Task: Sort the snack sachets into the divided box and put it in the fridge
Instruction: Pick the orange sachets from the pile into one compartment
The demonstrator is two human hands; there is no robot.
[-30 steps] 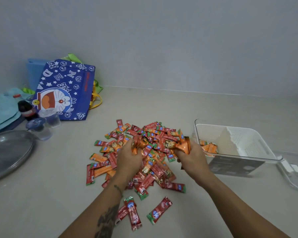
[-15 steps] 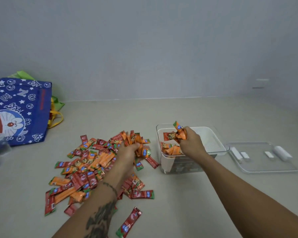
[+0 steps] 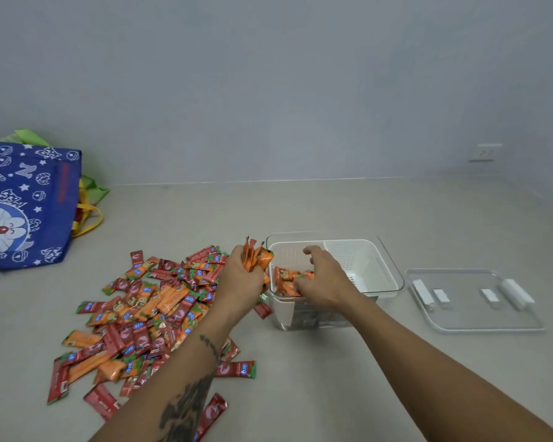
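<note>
A pile of red and orange snack sachets (image 3: 147, 314) is spread over the counter at the left. The clear divided box (image 3: 393, 275) with a white perforated insert stands to its right; orange sachets (image 3: 286, 282) lie in its left compartment, and the right compartment shows none. My left hand (image 3: 240, 279) is closed around a bunch of orange sachets (image 3: 257, 255) right at the box's left rim. My right hand (image 3: 321, 279) hangs over the left compartment with fingers spread, resting on the sachets inside.
The box's clear lid (image 3: 473, 301) with white clips lies flat to the right. A blue cartoon bag (image 3: 26, 205) stands at the back left, with green and yellow fabric behind it. A wall socket (image 3: 485, 152) is at the back right.
My right hand has let go of its orange sachets into the left compartment and opened. My left hand has lifted a bunch of orange sachets from the pile to the box's rim.
</note>
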